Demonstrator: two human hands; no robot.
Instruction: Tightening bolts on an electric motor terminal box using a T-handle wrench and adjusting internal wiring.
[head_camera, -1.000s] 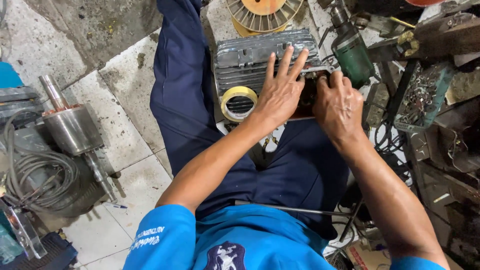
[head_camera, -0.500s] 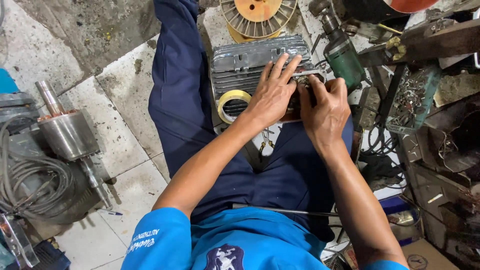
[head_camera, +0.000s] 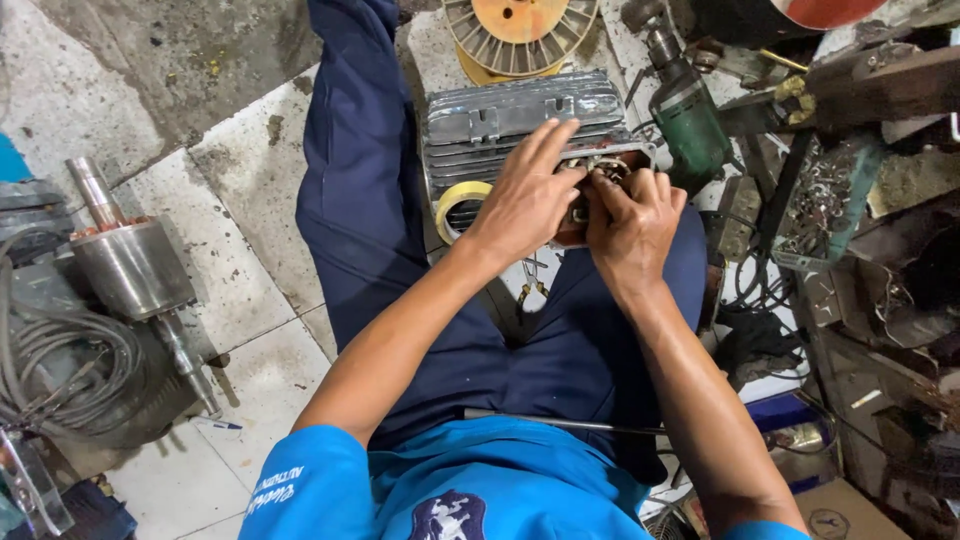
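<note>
The finned motor (head_camera: 520, 125) is lying on the floor (head_camera: 230, 250) between the legs. Both hands, left (head_camera: 525, 200) and right (head_camera: 630, 220), are pinching thin wires at its open end. Housing looks heavy, rigid; wires seem fragile, so grip the fins

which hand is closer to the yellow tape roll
Left. The left hand lies right beside the yellow tape roll, nearly over its edge; the right hand sits farther off, past the left one.

Two hands (head_camera: 575, 205), one motor housing (head_camera: 520, 120), one tape roll (head_camera: 455, 205), perhaps one drill (head_camera: 690, 115).
</note>
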